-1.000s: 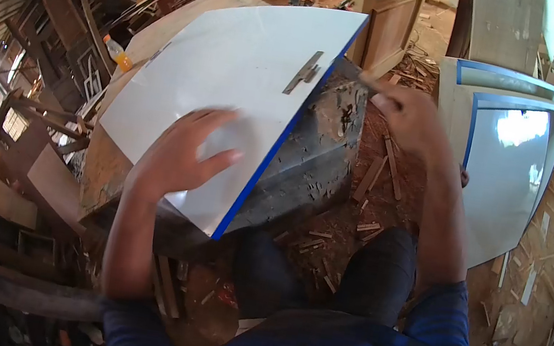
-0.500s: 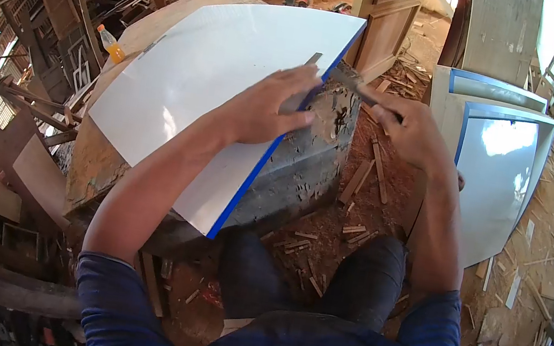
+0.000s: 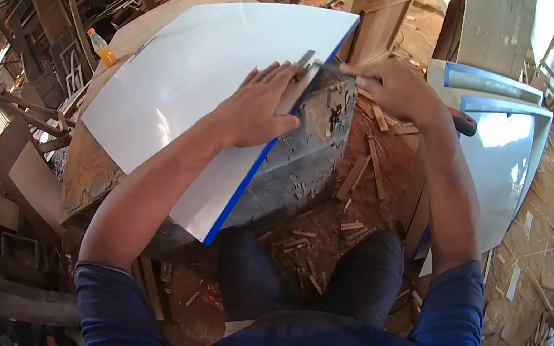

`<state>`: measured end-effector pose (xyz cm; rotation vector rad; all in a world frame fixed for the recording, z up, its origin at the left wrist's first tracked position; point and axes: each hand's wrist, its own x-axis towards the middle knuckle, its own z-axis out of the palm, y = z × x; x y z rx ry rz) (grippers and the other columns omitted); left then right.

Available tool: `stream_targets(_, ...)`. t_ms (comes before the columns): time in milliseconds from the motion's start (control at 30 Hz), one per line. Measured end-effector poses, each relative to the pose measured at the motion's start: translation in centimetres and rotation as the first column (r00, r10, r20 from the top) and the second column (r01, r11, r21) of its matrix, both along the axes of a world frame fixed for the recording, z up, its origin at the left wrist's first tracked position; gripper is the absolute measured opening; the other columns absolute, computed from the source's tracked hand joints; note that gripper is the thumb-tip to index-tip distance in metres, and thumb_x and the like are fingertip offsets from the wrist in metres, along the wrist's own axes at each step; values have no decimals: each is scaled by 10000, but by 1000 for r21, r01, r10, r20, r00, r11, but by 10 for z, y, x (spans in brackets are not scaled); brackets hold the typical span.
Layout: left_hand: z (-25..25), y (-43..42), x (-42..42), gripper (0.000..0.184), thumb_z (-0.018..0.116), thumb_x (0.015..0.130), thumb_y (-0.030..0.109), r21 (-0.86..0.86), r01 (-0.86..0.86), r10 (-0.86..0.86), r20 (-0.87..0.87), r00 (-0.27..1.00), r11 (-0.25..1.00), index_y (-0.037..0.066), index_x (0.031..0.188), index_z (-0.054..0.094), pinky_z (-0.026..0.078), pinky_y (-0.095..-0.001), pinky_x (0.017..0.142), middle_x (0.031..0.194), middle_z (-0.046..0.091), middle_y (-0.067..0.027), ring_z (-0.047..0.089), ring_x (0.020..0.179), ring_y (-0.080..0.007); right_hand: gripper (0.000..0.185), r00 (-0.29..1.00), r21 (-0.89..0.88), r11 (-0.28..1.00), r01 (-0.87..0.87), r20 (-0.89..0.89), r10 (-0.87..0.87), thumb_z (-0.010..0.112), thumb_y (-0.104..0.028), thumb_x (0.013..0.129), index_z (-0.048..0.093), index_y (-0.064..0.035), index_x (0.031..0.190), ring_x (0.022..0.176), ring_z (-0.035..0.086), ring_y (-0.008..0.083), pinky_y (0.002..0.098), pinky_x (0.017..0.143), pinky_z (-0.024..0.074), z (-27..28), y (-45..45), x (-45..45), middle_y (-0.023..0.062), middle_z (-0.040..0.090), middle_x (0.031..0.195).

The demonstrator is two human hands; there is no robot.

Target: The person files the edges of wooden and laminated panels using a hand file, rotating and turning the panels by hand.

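A glossy white curved panel [image 3: 185, 64] with a blue edge strip [image 3: 241, 200] lies on a worn, dark-sided block [image 3: 309, 153]. My left hand [image 3: 255, 108] rests on the panel near its blue edge, fingers stretched out and thumb over the edge. Just past those fingertips is a small grey strip [image 3: 306, 59] on the white surface. My right hand [image 3: 402, 91] is closed around a file [image 3: 333, 70], whose dark blade reaches the blue edge at the panel's far right. The file's red and black handle [image 3: 464, 123] sticks out behind the wrist.
Two more white panels with blue edges [image 3: 491, 171] stand at the right. A wooden panelled door [image 3: 381, 19] is upright behind the block. An orange drink bottle [image 3: 101, 48] stands at the left. Wood offcuts [image 3: 376, 163] litter the floor.
My right hand has moved slightly up and left with the file, and its handle now shows behind the wrist. My left hand stays on the panel, with its fingers laid flatter.
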<state>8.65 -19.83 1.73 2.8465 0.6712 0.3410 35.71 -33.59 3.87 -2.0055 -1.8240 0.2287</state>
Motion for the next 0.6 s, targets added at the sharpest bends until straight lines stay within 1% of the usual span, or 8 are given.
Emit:
stream_targets(67,-1,-2,1,1007,749,957,384,-12,2,-2,5,1000,1000,-9,1737,246,139,-484,1400,1783,320,-263,216,1700,-375,384,994,47,993,104,14,-105,608,-247,1098,739,-305,1455,1079,769,408,491,1014,582,-6,15,4,216,792,1242)
stream_targets(167,-2,4,-1,1006,744,962,390,2,6,-6,22,1000,1000,-6,1738,241,138,-480,1401,1777,328,-269,217,1699,-377,393,996,13,999,36,79,-37,601,-231,1093,739,-309,1452,1106,761,418,509,1009,583,7,-8,-23,215,789,1236)
stream_targets(267,-7,4,1,1007,737,973,411,5,6,-6,-1,1000,1000,-6,1739,234,135,-471,1404,1776,327,-269,218,1698,-373,398,990,6,990,138,12,-138,594,-240,1085,743,-321,1446,1135,759,414,503,1016,587,10,-5,-25,205,786,1252)
stream_targets(367,-1,-1,1,1013,731,982,444,10,-8,8,-10,1000,1000,-7,1739,232,134,-466,1407,1777,324,-266,218,1698,-368,420,947,80,965,251,188,-261,580,-241,1076,734,-328,1458,1143,757,410,512,1010,591,4,-4,-40,196,789,1242)
stream_targets(433,-3,0,-1,1026,732,985,480,24,0,1,-9,1000,1000,-4,1740,232,133,-466,1408,1780,321,-261,214,1699,-363,430,959,78,978,193,196,-205,571,-243,1075,728,-335,1465,1147,757,405,521,1014,588,5,-15,-52,190,790,1236)
stream_targets(467,-4,3,-1,1031,733,984,491,40,-11,11,-9,1000,999,0,1741,233,134,-467,1408,1782,320,-257,214,1699,-363,435,964,69,983,169,198,-179,567,-244,1075,725,-339,1469,1149,757,402,525,1016,586,4,-20,-55,186,791,1233)
stream_targets(567,-8,5,3,1045,739,980,516,53,-16,18,-31,999,998,13,1744,234,138,-468,1409,1784,321,-249,216,1698,-365,444,989,-88,985,151,12,-150,566,-236,1075,718,-339,1479,1162,754,395,531,1039,576,10,-12,-36,175,794,1229)
stream_targets(600,-8,4,2,1049,742,977,519,45,-21,22,-30,999,999,19,1746,234,140,-468,1408,1784,322,-247,219,1697,-368,441,983,-29,984,177,54,-175,568,-238,1077,719,-339,1478,1164,754,394,527,1043,574,5,-17,-39,175,794,1228)
